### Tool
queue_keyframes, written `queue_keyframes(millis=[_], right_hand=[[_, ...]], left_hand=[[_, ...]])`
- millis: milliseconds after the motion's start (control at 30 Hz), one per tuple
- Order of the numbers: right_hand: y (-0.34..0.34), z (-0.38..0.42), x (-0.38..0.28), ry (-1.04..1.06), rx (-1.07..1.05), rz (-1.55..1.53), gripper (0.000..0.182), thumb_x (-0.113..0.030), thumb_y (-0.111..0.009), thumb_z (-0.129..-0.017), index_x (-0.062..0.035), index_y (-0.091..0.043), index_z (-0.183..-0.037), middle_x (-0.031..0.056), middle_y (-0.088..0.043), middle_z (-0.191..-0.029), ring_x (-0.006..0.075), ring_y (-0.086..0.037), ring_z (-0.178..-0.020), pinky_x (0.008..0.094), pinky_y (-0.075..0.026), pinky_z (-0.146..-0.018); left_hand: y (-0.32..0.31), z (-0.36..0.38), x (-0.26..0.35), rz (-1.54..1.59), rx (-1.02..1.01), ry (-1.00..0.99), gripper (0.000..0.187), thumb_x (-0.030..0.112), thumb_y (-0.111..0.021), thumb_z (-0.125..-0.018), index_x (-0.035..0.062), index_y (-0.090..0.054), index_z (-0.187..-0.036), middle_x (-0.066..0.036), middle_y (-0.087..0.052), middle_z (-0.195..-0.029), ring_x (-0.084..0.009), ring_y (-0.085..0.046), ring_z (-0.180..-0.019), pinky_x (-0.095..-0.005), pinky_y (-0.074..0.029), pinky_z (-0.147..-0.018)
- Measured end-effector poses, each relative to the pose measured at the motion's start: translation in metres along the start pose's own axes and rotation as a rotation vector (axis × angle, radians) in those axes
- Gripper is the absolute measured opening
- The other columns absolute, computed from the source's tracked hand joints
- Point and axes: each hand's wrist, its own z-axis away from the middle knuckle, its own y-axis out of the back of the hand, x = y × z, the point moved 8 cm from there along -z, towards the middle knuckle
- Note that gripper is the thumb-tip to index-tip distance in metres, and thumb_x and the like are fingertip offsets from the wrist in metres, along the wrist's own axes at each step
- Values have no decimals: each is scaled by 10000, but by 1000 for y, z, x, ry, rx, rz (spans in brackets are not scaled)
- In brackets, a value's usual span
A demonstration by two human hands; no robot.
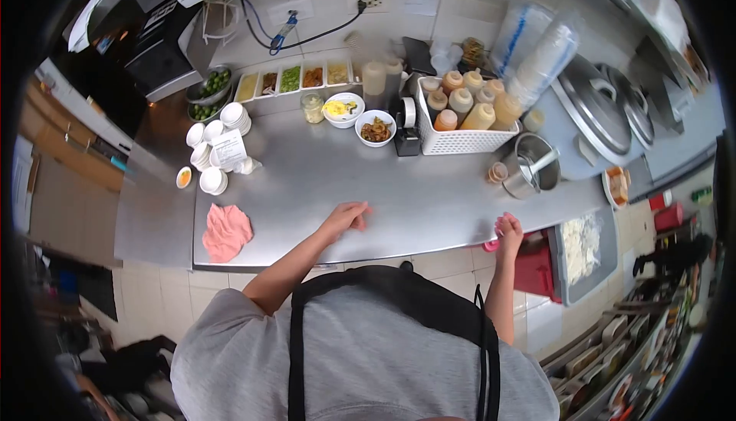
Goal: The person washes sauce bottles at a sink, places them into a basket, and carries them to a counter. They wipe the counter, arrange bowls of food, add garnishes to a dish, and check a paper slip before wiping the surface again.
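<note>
Over the front of the steel counter (307,176), my left hand (346,219) holds nothing; its fingers are loosely bent and apart, slightly blurred. My right hand (508,227) is at the counter's front edge to the right, fingers curled in, with no object visible in it. A pink cloth (226,232) lies crumpled to the left of my left hand. Farther back stand a white bowl with yellow food (343,109) and a white bowl of browned food pieces (376,129). A metal pitcher (523,180) with a light handle in it stands beyond my right hand.
Stacked white cups (214,181) and a paper slip (228,150) are at left. Along the back are ingredient trays (290,80) and a white basket (468,142) of squeeze bottles. A grey bin (609,256) and a red bin (537,271) stand below, at right.
</note>
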Motion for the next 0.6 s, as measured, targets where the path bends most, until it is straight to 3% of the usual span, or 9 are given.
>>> queue_keyframes(millis=[33, 67, 133, 267, 333, 367, 433, 600], right_hand=[[-19, -6, -1, -35, -57, 60, 177, -118, -556, -811, -24, -553, -960, 46, -582, -805, 98, -541, -678, 200, -432, -575], [-42, -13, 0, -55, -165, 134, 172, -110, -556, -806, -24, -561, -956, 48, -584, -804, 102, -541, -681, 209, -438, -597], [-87, -23, 2, -83, -367, 186, 155, -118, -564, -800, -21, -580, -920, 49, -588, -787, 102, -544, -696, 225, -445, -624], [-168, -30, 9, -54, -713, 376, 155, -137, -580, -787, -21, -595, -889, 46, -593, -774, 100, -545, -719, 241, -450, -652], [-211, -13, 10, 141, -1002, 629, 198, -163, -605, -756, -22, -598, -895, 65, -606, -765, 133, -563, -711, 269, -454, -664], [-224, -10, 14, 136, -1026, 628, 198, -163, -605, -756, -22, -598, -895, 65, -606, -765, 133, -563, -711, 269, -454, -664], [-250, 9, 22, 283, -1236, 823, 240, -172, -617, -718, -38, -597, -915, 103, -615, -795, 205, -580, -733, 312, -456, -687], [-295, 42, 36, 512, -1424, 953, 318, -186, -656, -689, -50, -588, -968, 106, -616, -857, 195, -589, -759, 295, -466, -697]], left_hand=[[-4, -2, 7, -24, -23, -75, 329, 142, -316, -863, 18, -501, -1105, -16, -463, -508, -147, -522, -626, -297, -444, -669], [-5, -7, 5, -3, 9, -75, 329, 142, -316, -863, 18, -501, -1105, -16, -463, -508, -147, -522, -626, -297, -444, -669], [-7, -17, 0, 48, 66, -101, 446, 76, -299, -843, 17, -309, -1285, -36, -539, -546, -179, -563, -687, -306, -439, -726], [-15, -13, 10, 101, 143, -112, 555, 71, -321, -820, 41, -141, -1344, -98, -613, -731, -198, -573, -825, -291, -419, -776], [-2, -12, 1, -45, 305, -70, 663, 72, -372, -785, 108, -51, -1364, -170, -535, -1082, -223, -511, -998, -305, -410, -803], [-2, -5, 3, -36, 327, -64, 663, 72, -372, -785, 108, -51, -1364, -170, -535, -1082, -223, -511, -998, -305, -410, -803], [8, 20, 23, -58, 471, -264, 728, 78, -440, -756, 167, -56, -1369, -174, -343, -1283, -248, -443, -1075, -329, -408, -813], [48, 52, -2, 33, 603, -143, 736, 63, -468, -742, 176, -89, -1363, -161, -309, -1300, -248, -447, -1061, -345, -415, -804]])
